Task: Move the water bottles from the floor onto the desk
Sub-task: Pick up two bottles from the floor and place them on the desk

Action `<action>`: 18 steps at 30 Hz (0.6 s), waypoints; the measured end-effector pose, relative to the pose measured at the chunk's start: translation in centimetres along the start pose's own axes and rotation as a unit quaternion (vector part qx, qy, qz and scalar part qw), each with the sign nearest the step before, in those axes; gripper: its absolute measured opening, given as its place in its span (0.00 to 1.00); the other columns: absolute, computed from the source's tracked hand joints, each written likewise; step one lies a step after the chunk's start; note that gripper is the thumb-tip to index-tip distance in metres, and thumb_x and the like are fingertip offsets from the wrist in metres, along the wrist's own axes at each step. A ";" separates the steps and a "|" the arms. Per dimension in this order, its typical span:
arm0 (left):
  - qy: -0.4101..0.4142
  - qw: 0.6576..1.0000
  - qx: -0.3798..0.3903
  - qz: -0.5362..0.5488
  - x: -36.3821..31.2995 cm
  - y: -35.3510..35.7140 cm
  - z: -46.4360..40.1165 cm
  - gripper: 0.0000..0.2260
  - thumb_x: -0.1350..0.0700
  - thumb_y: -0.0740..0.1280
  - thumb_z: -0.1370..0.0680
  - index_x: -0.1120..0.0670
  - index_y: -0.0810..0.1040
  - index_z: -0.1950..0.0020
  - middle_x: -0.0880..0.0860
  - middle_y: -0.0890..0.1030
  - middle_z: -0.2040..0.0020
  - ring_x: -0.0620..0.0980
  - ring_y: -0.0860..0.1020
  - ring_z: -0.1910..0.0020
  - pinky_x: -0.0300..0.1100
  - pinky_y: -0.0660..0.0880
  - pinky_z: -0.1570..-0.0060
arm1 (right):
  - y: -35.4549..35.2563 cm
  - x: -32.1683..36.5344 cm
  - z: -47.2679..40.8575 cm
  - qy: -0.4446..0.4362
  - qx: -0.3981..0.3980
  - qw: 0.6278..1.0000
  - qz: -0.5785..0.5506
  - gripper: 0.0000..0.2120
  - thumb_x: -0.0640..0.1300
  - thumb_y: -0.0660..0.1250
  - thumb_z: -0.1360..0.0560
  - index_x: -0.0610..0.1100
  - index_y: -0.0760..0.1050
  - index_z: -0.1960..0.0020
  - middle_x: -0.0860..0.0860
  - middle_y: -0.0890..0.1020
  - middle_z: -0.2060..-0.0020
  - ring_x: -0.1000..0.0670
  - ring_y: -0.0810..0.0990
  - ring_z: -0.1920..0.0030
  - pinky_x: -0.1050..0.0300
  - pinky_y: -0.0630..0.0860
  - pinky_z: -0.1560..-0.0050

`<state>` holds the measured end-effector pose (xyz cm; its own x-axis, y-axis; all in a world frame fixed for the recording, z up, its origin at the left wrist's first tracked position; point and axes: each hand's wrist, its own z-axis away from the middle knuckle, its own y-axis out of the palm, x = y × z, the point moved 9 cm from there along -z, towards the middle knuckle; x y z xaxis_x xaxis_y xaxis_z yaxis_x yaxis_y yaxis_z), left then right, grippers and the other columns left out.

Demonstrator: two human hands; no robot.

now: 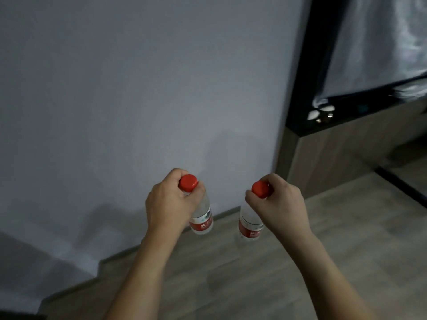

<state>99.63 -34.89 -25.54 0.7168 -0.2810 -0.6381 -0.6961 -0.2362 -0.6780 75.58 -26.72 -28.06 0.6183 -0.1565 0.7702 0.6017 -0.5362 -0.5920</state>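
Two water bottles hang upright above the wood floor (300,262) by the white wall (138,88): left hand (169,202) pinches the left bottle (202,218) below its red cap, right hand (280,204) pinches the right bottle (249,224) likewise; no desk plainly visible, dark furniture far right is blurred

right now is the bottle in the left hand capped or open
Capped: a red cap sits on the bottle, and the left hand grips it by the neck just below the cap.
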 end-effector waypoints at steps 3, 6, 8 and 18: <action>0.041 0.998 0.023 0.030 -5.9 5.4 -0.2 0.11 0.43 0.71 0.30 0.47 0.74 0.61 0.44 0.77 0.70 0.46 0.77 0.69 0.40 0.70 0.68 | -6.0 -4.6 -1.4 0.019 -0.043 0.999 0.009 0.09 0.51 0.71 0.34 0.50 0.72 0.62 0.55 0.76 0.70 0.54 0.77 0.67 0.50 0.79 0.65; 0.086 0.993 0.056 0.058 -12.0 10.8 -0.1 0.11 0.41 0.70 0.30 0.47 0.75 0.61 0.44 0.77 0.70 0.44 0.77 0.69 0.40 0.71 0.68 | -11.9 -9.1 -2.3 0.045 -0.080 0.996 0.022 0.11 0.51 0.70 0.34 0.48 0.70 0.64 0.54 0.75 0.71 0.52 0.77 0.68 0.48 0.79 0.65; 0.122 0.987 0.080 0.070 -16.2 14.2 0.3 0.10 0.43 0.72 0.28 0.47 0.75 0.61 0.44 0.78 0.69 0.43 0.76 0.69 0.39 0.70 0.69 | -15.7 -11.9 -2.5 0.065 -0.111 0.991 0.026 0.12 0.52 0.69 0.35 0.46 0.69 0.64 0.53 0.75 0.71 0.51 0.77 0.68 0.46 0.79 0.65; 0.237 0.943 0.178 0.150 -33.5 27.5 2.8 0.09 0.43 0.71 0.28 0.46 0.76 0.60 0.43 0.78 0.68 0.40 0.77 0.67 0.39 0.72 0.68 | -30.7 -22.7 -2.7 0.136 -0.244 0.958 0.069 0.10 0.53 0.68 0.34 0.49 0.72 0.62 0.54 0.76 0.70 0.54 0.76 0.68 0.48 0.78 0.65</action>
<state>56.57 -29.40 -23.87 0.3334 -0.6899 -0.6426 -0.7464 0.2233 -0.6270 41.70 -8.98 -26.77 0.4805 -0.4280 0.7655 0.1757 -0.8082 -0.5621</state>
